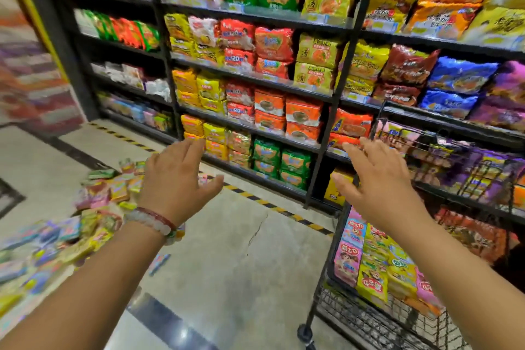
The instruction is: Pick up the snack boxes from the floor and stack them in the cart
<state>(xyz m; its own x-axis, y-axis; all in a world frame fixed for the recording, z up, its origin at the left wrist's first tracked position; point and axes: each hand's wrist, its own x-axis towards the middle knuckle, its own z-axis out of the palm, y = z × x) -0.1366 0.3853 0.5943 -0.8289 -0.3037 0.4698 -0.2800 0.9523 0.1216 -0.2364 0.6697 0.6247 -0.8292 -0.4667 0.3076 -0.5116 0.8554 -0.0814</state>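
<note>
A heap of small colourful snack boxes [85, 221] lies scattered on the floor at the left. The black wire cart [355, 318] stands at the lower right, with pink and yellow snack boxes [372, 261] stacked upright inside it. My left hand [176, 176] hovers in the air above the right edge of the heap, fingers straight, holding nothing; a beaded bracelet sits on its wrist. Over the cart's left side my right hand [375, 176] is stretched out with spread fingers, empty too. The picture is blurred from motion.
Black store shelves [255, 79] packed with noodle packets fill the back and right. A yellow-black hazard stripe [270, 203] runs along the shelf foot. Bare tiled floor [241, 264] lies between the heap and the cart. A small loose box [159, 263] lies near my left forearm.
</note>
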